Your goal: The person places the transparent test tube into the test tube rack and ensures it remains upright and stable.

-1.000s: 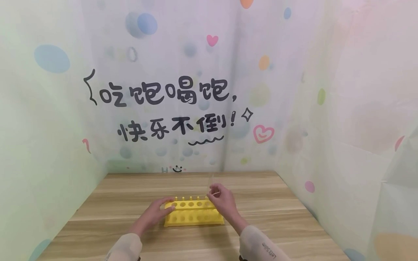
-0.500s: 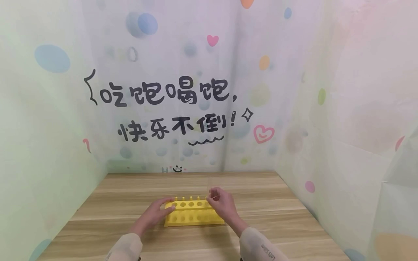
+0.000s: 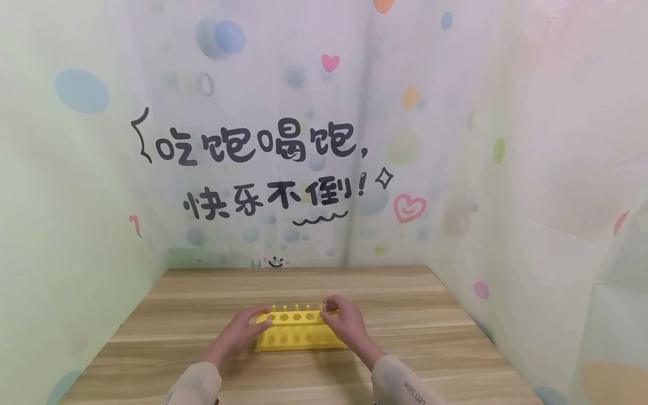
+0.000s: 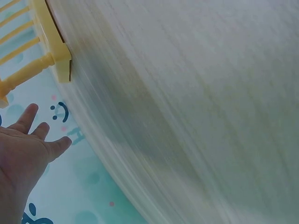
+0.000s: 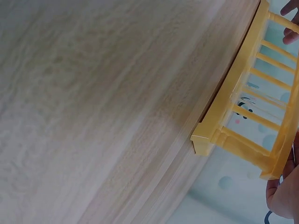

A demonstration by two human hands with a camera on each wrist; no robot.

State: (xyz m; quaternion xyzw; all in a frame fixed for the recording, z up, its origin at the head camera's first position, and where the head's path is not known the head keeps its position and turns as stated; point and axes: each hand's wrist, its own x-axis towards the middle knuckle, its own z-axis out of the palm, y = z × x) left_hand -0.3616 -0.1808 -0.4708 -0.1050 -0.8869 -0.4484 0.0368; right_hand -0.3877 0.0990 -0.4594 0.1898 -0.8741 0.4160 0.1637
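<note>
A yellow test tube rack [image 3: 298, 324] with a row of round holes and short pegs stands on the table in the head view. My left hand [image 3: 242, 327] holds its left end, thumb in front and index finger at the back; in the left wrist view the other fingers [image 4: 58, 148] spread beside the rack. My right hand [image 3: 346, 322] pinches a clear test tube [image 3: 324, 287] near the right end. The tube stands nearly upright, its top above the fingers. Faint clear outlines show between the posts in the right wrist view, where the right hand [image 5: 285, 196] is partly cut off.
The wood-grain table [image 3: 202, 292] stretches around the rack on all sides. Behind it hangs a pale backdrop [image 3: 283, 84] with dots and black writing, and similar sheets close off the left and right sides.
My right hand has sunk a little with the test tube, whose top is lower and stands straighter than before. The left hand and the rack have stayed in place.
</note>
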